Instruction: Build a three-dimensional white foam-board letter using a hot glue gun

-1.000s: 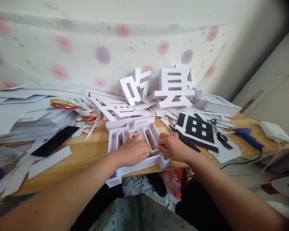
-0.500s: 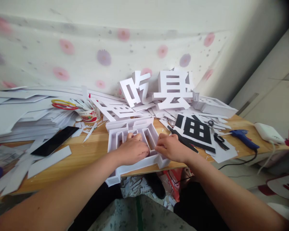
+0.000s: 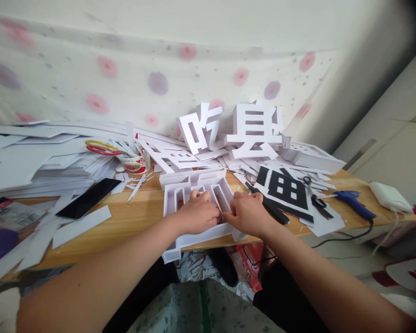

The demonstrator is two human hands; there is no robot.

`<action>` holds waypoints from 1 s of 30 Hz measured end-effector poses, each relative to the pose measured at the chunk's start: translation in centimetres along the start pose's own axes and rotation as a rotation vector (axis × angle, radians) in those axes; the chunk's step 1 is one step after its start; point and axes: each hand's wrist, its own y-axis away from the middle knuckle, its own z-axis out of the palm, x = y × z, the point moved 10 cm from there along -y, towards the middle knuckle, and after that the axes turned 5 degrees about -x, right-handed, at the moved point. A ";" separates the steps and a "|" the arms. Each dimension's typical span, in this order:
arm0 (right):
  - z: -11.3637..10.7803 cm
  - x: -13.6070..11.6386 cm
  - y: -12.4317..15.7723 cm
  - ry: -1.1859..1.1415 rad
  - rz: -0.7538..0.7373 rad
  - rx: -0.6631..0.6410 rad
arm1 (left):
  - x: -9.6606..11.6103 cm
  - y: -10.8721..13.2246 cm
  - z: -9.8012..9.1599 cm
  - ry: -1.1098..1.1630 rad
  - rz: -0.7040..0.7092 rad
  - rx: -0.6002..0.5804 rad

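Note:
A hollow white foam-board character (image 3: pixel 194 240) lies on the table in front of me, its thin upright walls open at the top. My left hand (image 3: pixel 199 212) reaches into its middle, fingers curled down onto an inner wall, with the fingertips partly hidden. On the right side of the character, my right hand (image 3: pixel 247 212) is closed at its wall, thumb and forefinger pinched near the left hand's fingertips. A small piece between the hands cannot be made out.
Finished white characters (image 3: pixel 254 129) stand at the back on foam-board scraps. To the right are a black-and-white stencil (image 3: pixel 287 189), scissors (image 3: pixel 318 201) and a blue glue gun (image 3: pixel 353 203). On the left are a black phone (image 3: pixel 88 199), a paper cup (image 3: pixel 137 164) and stacked white sheets (image 3: pixel 17 171).
The whole view has shifted slightly, moving things to the right in the picture. My right hand's fingertips are a little closer to my left hand; both stay at the character.

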 end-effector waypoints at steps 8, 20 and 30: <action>0.6 0.8 -0.5 -0.062 0.058 0.021 | -0.2 0.0 0.1 0.012 0.007 0.008; 0.8 1.5 -0.5 -0.195 -0.019 -0.003 | 0.1 0.1 0.0 0.004 0.020 0.005; 0.8 1.5 -0.2 -0.283 -0.097 -0.058 | 0.0 0.2 0.0 0.014 0.014 0.016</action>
